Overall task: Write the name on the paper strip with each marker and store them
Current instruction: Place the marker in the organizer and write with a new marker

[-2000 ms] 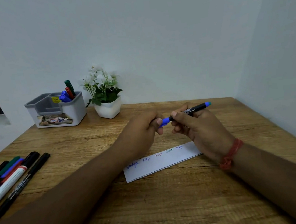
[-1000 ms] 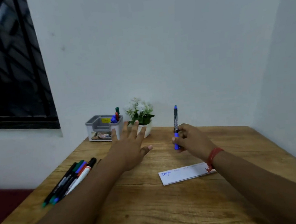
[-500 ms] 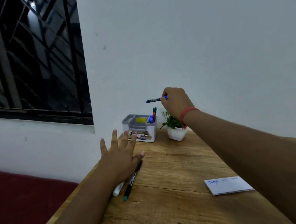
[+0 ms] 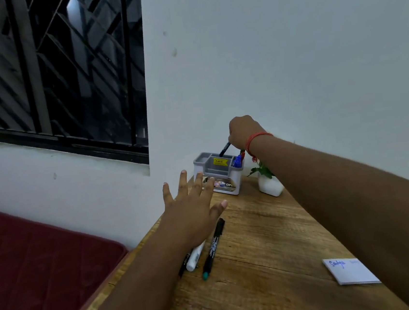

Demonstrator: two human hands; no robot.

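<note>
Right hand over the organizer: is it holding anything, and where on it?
The right hand holds a dark marker by its upper end, its lower end angled into the organizer. The left hand holds nothing.

two bare forearms, no sleeves in view
a red thread band (image 4: 257, 138) circles the wrist of the right hand (image 4: 242, 130); the left hand (image 4: 191, 208) wears nothing.

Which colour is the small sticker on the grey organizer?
Yellow. The sticker sits on an inner wall of the organizer, seen best in the head view.
</note>
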